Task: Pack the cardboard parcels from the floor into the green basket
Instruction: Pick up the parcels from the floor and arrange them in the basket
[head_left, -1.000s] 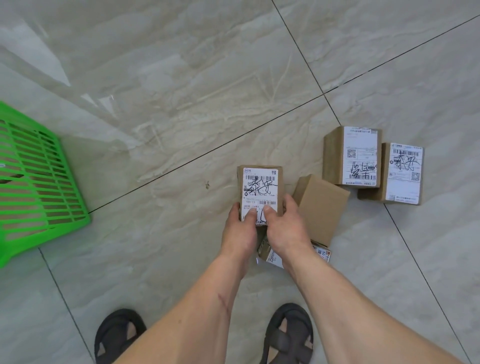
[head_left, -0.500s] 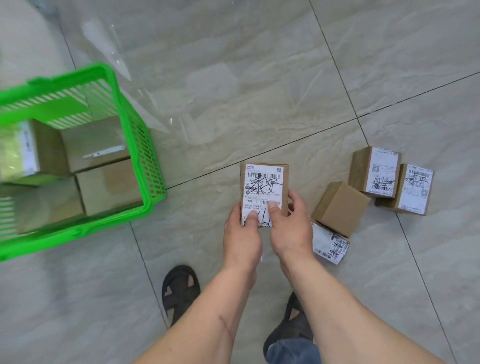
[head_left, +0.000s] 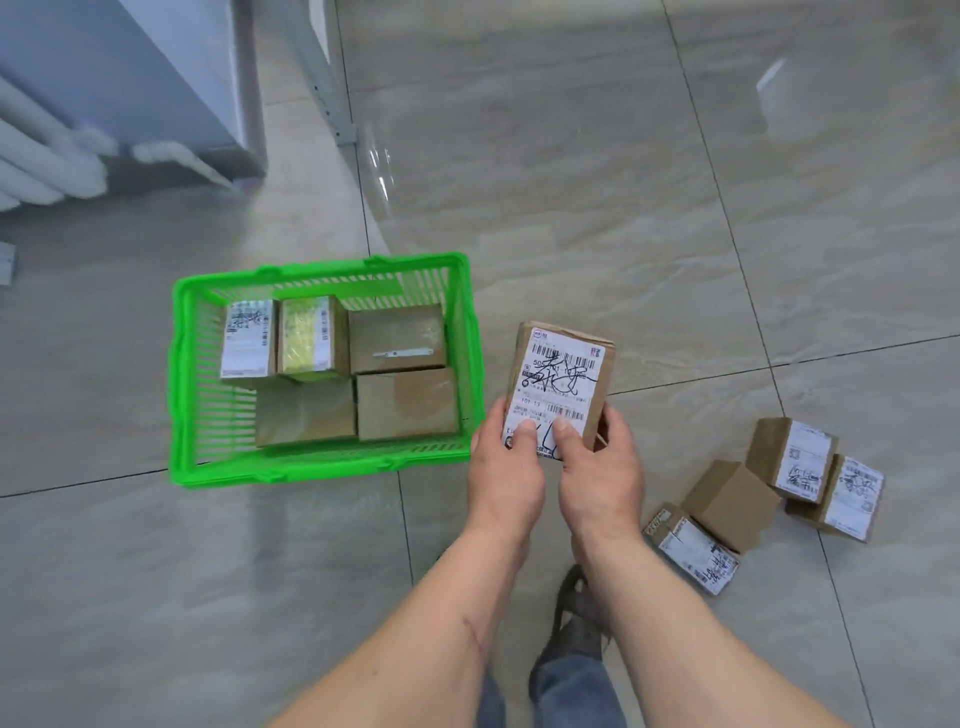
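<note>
My left hand (head_left: 506, 470) and my right hand (head_left: 600, 467) together grip the near end of a cardboard parcel (head_left: 563, 371) with a white shipping label, held in the air just right of the green basket (head_left: 182, 374). Both thumbs press on the label. The basket stands on the floor and holds several cardboard parcels (head_left: 397, 338). Several more parcels (head_left: 730, 496) lie on the floor to the right of my hands.
A grey cabinet (head_left: 156, 67) with white pipes stands at the top left, and a metal leg (head_left: 332, 104) beside it. My sandalled foot (head_left: 576, 618) is on the glossy tiled floor below my hands.
I have lifted the labelled parcel off the floor and carried it left, toward the basket. My view has turned left, so the whole basket now shows.
</note>
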